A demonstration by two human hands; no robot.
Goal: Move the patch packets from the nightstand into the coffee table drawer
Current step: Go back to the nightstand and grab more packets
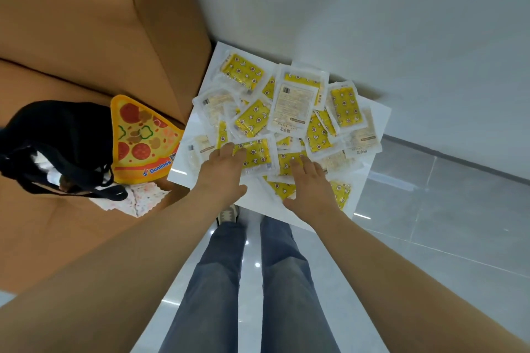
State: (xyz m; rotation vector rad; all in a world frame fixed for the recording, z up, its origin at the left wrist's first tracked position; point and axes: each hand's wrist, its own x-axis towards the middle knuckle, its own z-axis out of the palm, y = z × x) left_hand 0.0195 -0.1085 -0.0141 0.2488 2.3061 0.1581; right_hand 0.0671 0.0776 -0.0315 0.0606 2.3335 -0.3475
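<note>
Bright, even lighting; shadows were faint. Glare spots marked the glossy pale grey tiled floor (459, 223) at 6 o'clock. Wide-angle distortion bowed the edges; print on the yellow-patterned plastic patch packets (252, 117) was blurred.

- Pizza-slice cushion (140, 140) at nine o'clock, lying on the brown bed (71, 37).
- Black bag (57, 140) touching the cushion's nine o'clock side.
- Patterned cloth (137, 200) at the cushion's six o'clock.
- Grey floor tiles (444, 195) at three o'clock.

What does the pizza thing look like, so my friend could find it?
Start at the big brown furniture left of the white nightstand. On it, between the black bag and the nightstand, lies the pizza slice. It alone is a triangle, orange-edged with red pepperoni and the word Domino's, unlike the rectangular yellow patch packets.
</note>
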